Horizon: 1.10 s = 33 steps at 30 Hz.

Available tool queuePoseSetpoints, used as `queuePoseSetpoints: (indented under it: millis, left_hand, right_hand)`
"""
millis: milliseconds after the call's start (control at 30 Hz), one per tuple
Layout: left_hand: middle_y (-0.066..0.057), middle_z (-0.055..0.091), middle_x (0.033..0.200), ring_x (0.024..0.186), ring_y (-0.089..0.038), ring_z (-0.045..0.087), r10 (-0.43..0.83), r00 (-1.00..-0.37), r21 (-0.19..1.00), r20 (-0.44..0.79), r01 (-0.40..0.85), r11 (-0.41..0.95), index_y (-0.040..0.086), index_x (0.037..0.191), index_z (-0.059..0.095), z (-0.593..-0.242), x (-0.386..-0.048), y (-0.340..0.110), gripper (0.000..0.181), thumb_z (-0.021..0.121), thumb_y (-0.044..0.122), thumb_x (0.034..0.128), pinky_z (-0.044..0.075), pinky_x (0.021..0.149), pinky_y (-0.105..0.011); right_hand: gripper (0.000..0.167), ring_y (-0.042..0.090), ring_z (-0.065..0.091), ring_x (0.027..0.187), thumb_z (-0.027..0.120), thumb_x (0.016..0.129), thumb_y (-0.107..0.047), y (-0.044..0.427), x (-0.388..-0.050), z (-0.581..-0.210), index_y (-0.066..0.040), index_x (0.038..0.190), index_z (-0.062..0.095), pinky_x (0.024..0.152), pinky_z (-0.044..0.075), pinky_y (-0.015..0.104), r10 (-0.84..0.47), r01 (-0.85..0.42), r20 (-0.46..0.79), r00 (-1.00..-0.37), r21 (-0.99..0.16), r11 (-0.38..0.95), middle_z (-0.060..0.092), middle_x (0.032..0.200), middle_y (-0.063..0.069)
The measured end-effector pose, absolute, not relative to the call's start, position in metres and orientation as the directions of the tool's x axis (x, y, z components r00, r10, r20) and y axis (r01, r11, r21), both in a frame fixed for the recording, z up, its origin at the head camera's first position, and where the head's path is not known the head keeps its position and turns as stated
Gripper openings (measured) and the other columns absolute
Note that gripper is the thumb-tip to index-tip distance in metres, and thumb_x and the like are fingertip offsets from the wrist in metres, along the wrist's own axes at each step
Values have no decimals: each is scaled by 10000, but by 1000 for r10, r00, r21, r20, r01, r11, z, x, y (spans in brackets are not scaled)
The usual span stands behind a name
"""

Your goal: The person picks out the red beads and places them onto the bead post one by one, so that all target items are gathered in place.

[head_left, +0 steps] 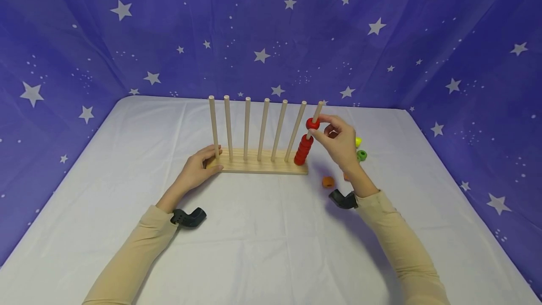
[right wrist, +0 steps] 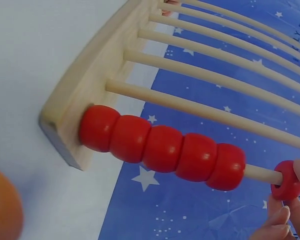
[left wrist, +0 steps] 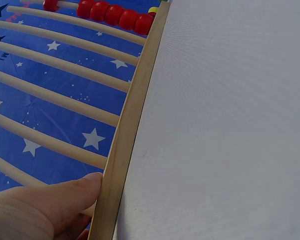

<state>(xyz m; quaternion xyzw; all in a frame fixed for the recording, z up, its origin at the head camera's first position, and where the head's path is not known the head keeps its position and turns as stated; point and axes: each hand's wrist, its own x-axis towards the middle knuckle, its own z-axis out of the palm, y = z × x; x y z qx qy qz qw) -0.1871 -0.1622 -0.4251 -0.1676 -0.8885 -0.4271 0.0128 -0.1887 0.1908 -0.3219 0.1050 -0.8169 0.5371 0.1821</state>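
A wooden peg stand (head_left: 258,167) with a row of several upright rods is on the white table. At its left end my left hand (head_left: 195,169) grips the base, thumb along the front edge and fingers behind; in the left wrist view the thumb (left wrist: 72,197) presses the base's edge. My right hand (head_left: 340,144) pinches a red bead (head_left: 312,124) that is threaded on the upper part of the rightmost rod. Below it, several red beads (right wrist: 162,148) are stacked against one another down to the base. A stretch of bare rod separates the pinched bead (right wrist: 288,181) from that stack.
Right of the stand lie loose beads: an orange one (head_left: 328,182), a green one (head_left: 362,155) and a yellow one (head_left: 358,142), others partly hidden by my right arm. A blue star-patterned cloth (head_left: 262,22) hangs behind the white table (head_left: 254,248).
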Motion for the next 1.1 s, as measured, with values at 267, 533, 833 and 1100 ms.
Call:
queuePoseSetpoints:
  millis: [267, 533, 833, 1100]
  left_hand:
    - [-200, 420, 1451, 1378, -387, 342, 289, -944, 760, 160, 304, 575, -39, 1299, 520, -425, -187, -162, 480, 655, 98, 860, 332, 1129, -487]
    - [-215, 411, 1452, 1377, -396, 339, 289, -943, 759, 165, 309, 573, -48, 1307, 508, -424, -187, -162, 493, 655, 93, 859, 337, 1124, -495]
    - [-206, 413, 1454, 1370, -394, 351, 287, -945, 759, 157, 301, 577, -39, 1302, 518, -425, -186, -162, 480, 653, 93, 860, 350, 1115, -493]
    - [-216, 421, 1444, 1371, -396, 349, 288, -943, 760, 169, 311, 571, -57, 1300, 513, -425, -187, -162, 489, 656, 87, 855, 346, 1116, -497]
  right_hand:
    - [353, 41, 430, 649, 747, 792, -158, 193, -188, -332, -38, 1116, 672, 532, 350, 137, 21, -304, 355, -935, -829, 469, 613, 929, 34]
    - [314, 49, 411, 618, 702, 798, -16, 181, -170, -312, 90, 1088, 642, 533, 349, 134, -10, -317, 361, -933, -805, 502, 640, 982, 245]
    - [329, 96, 412, 639, 715, 803, -65, 181, -169, -318, 44, 1107, 655, 579, 360, 179, 2, -261, 312, -950, -800, 540, 654, 1002, 225]
    - [340, 99, 411, 640, 711, 801, -46, 182, -169, -320, 53, 1120, 647, 581, 352, 199, 0, -261, 307, -952, -807, 529, 656, 1028, 233]
